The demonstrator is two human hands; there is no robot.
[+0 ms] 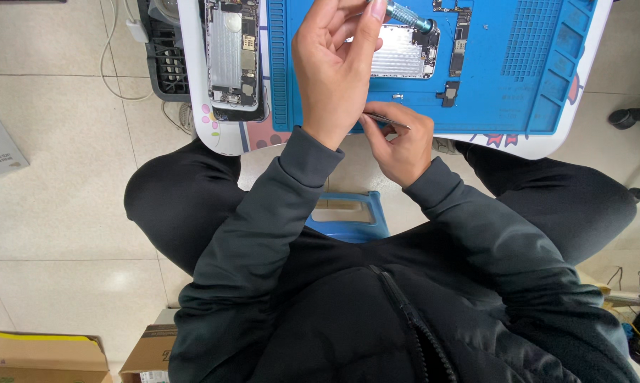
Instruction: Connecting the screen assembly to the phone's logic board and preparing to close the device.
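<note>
Two hands at upper centre: left hand fingers pinched on a teal-handled metal screwdriver, steadied upright over an opened silver phone shell; right hand fingers closed on thin metal tweezers, kept ready.

Pale tiled floor, cardboard boxes bottom left, blue stool, white cable

Looks like a small phone-repair workshop. Shown by a blue silicone repair mat with moulded part trays on a small white table, two opened phone housings with bare boards, loose circuit parts, and a precision screwdriver. Also pale floor tiles, trailing cables, cardboard boxes.
</note>
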